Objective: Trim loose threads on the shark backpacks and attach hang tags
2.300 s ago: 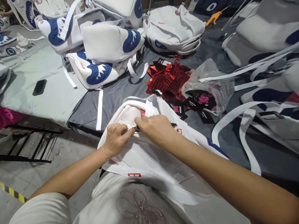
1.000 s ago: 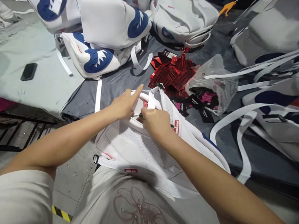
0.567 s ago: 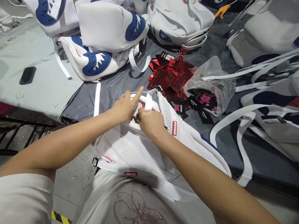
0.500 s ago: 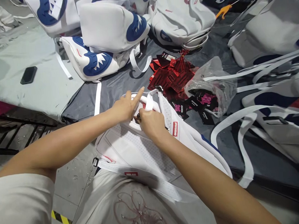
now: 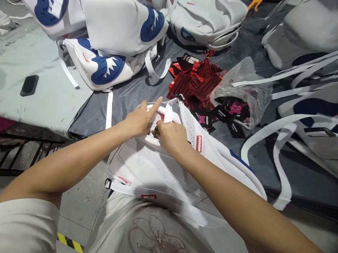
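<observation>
A white backpack [image 5: 157,169] with a mesh back panel lies against my lap, its top resting on the grey table edge. My left hand [image 5: 140,118] presses on the top of the backpack beside its white carry handle [image 5: 168,113], index finger stretched out. My right hand [image 5: 172,137] is closed just below the handle, pinching something small and dark at the fingertips; what it is stays hidden. The two hands touch each other.
A heap of red hang tags [image 5: 195,83] and a clear plastic bag [image 5: 241,95] of black and pink tags lie just beyond the backpack. Several white and blue backpacks [image 5: 117,38] are piled at the back and right. A black phone [image 5: 29,85] lies at left. Loose white straps [image 5: 276,146] trail at right.
Since 2.3 s ago both hands have moved up from the mesh panel to the top handle. Over the last second they have hardly shifted.
</observation>
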Action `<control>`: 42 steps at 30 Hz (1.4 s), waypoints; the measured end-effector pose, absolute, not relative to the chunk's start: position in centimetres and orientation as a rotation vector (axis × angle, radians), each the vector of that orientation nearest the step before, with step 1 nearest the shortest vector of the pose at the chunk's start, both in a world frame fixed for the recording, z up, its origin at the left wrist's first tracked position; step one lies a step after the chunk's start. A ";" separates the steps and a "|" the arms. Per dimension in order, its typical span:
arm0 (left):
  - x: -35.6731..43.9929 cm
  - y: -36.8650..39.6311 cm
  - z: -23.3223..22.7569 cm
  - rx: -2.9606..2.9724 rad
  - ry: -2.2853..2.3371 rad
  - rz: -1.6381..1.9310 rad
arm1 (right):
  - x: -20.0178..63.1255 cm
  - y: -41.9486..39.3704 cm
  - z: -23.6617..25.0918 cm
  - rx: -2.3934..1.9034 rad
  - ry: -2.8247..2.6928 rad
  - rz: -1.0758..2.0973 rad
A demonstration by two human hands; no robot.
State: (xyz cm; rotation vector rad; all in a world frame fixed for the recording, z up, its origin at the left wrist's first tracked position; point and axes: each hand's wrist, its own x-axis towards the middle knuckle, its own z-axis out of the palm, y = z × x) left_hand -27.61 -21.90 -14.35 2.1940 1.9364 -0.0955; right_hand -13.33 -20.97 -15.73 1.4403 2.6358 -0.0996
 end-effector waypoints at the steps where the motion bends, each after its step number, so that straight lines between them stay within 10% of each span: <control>1: -27.5 -21.9 -14.4 2.188 1.952 -0.095 | -13.3 -21.0 -15.8 1.447 2.632 -0.109; 42: -28.5 -21.5 -12.9 2.018 1.746 -0.135 | -12.6 -21.1 -14.8 1.458 2.544 -0.216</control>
